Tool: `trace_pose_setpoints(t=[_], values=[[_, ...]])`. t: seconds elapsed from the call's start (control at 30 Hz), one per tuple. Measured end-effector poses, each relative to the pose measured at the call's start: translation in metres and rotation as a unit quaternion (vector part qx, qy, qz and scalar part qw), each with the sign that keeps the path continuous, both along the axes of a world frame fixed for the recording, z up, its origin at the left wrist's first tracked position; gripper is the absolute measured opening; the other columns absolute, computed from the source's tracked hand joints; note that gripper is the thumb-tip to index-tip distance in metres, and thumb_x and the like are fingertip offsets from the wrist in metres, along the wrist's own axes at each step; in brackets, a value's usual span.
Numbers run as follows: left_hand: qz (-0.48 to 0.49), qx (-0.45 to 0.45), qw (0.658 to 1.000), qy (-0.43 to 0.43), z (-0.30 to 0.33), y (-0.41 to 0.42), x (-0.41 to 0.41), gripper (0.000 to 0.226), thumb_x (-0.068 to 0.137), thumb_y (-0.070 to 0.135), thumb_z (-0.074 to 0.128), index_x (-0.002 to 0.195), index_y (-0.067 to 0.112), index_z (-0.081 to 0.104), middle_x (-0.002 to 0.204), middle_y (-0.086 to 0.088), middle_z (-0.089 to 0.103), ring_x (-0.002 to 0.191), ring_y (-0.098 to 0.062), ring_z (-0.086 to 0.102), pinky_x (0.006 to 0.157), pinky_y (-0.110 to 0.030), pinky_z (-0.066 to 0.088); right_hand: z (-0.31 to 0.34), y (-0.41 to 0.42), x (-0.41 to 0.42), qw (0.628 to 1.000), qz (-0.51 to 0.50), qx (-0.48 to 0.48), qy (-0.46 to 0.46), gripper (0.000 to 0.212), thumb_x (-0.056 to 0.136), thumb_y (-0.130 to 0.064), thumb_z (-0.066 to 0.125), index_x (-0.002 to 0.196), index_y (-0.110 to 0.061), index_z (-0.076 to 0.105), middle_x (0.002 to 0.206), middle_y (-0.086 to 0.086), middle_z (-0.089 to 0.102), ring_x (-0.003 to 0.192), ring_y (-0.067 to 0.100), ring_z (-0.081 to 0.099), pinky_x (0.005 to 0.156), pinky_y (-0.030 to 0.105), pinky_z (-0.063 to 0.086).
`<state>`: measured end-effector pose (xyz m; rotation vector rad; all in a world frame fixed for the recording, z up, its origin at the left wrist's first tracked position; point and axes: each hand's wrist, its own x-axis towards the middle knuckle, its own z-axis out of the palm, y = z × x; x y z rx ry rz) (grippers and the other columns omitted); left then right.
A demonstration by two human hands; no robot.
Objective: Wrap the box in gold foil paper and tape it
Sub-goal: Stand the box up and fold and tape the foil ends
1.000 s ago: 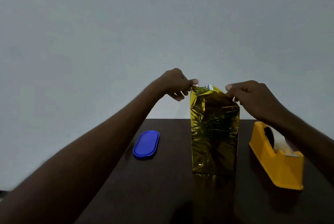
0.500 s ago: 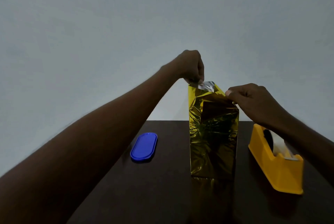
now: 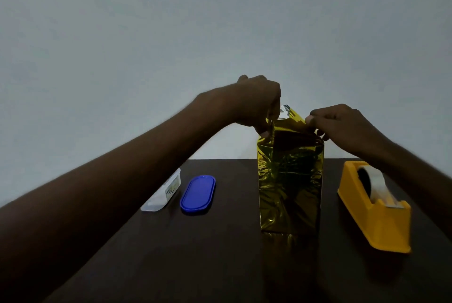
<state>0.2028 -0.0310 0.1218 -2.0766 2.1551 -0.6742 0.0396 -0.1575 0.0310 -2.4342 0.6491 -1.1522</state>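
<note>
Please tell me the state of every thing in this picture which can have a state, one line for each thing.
box: upright on the table, sides covered in gold foil, top flaps not yet closed.
left hand: pinches the foil at the top left corner.
right hand: pinches the foil at the top right edge.
tape dispenser: on the table, roll loaded, untouched.
blue lid: lies flat, off its container.
clear container: beside the lid, uncovered.
</note>
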Motion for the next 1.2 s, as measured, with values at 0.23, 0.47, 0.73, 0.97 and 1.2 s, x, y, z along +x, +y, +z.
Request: trace_pose_setpoints(t=[0.23, 0.47, 0.73, 0.97, 1.2], values=[[-0.109, -0.16, 0.967, 0.163, 0.003, 0.015, 0.02, 0.009, 0.082, 0.017, 0.073, 0.086, 0.023, 0.077, 0.086, 0.008, 0.073, 0.078, 0.001, 0.06, 0.072, -0.007, 0.043, 0.004, -0.001, 0.004, 0.999, -0.025, 0.035, 0.023, 0.033, 0.092, -0.034, 0.062, 0.069, -0.012, 0.067, 0.077, 0.012, 0.066, 0.081, 0.028, 0.063, 0.08, 0.045, 0.051], [-0.036, -0.085, 0.926, 0.367, -0.054, 0.002, 0.064, 0.01, 0.086, 0.016, 0.072, 0.093, 0.011, 0.077, 0.082, -0.006, 0.074, 0.076, -0.017, 0.07, 0.071, -0.022, 0.058, -0.001, 0.005, -0.001, 0.999, -0.007, 0.017, 0.037, 0.03, 0.088, -0.036, 0.068, 0.071, -0.012, 0.061, 0.076, -0.003, 0.062, 0.074, 0.006, 0.053, 0.065, 0.027, 0.037], [-0.091, -0.136, 0.895, 0.414, -0.079, -0.022, 0.06, 0.01, 0.081, 0.026, 0.077, 0.088, 0.019, 0.079, 0.073, 0.009, 0.072, 0.066, 0.002, 0.062, 0.063, -0.011, 0.048, -0.011, 0.008, -0.003, 0.999, -0.019, -0.014, 0.039, 0.015, 0.086, -0.033, 0.069, 0.081, -0.02, 0.064, 0.095, -0.006, 0.067, 0.088, 0.014, 0.059, 0.072, 0.026, 0.042], [-0.099, -0.115, 0.91, 0.385, -0.075, -0.028, 0.053, 0.016, 0.082, 0.03, 0.076, 0.094, 0.02, 0.079, 0.084, 0.005, 0.073, 0.069, 0.006, 0.062, 0.058, -0.005, 0.038, -0.017, 0.017, -0.001, 0.998, -0.025, -0.044, 0.026, 0.017, 0.084, -0.032, 0.072, 0.082, -0.019, 0.062, 0.091, 0.003, 0.07, 0.085, 0.028, 0.062, 0.072, 0.034, 0.048], [-0.11, -0.088, 0.927, 0.347, -0.068, -0.031, 0.053, 0.015, 0.085, 0.024, 0.073, 0.099, 0.018, 0.078, 0.079, 0.014, 0.067, 0.067, 0.013, 0.059, 0.059, -0.001, 0.038, -0.011, 0.022, -0.008, 1.0, -0.009, -0.001, 0.0, 0.032, 0.091, -0.044, 0.063, 0.082, -0.014, 0.069, 0.087, 0.003, 0.069, 0.088, 0.021, 0.063, 0.075, 0.03, 0.046]])
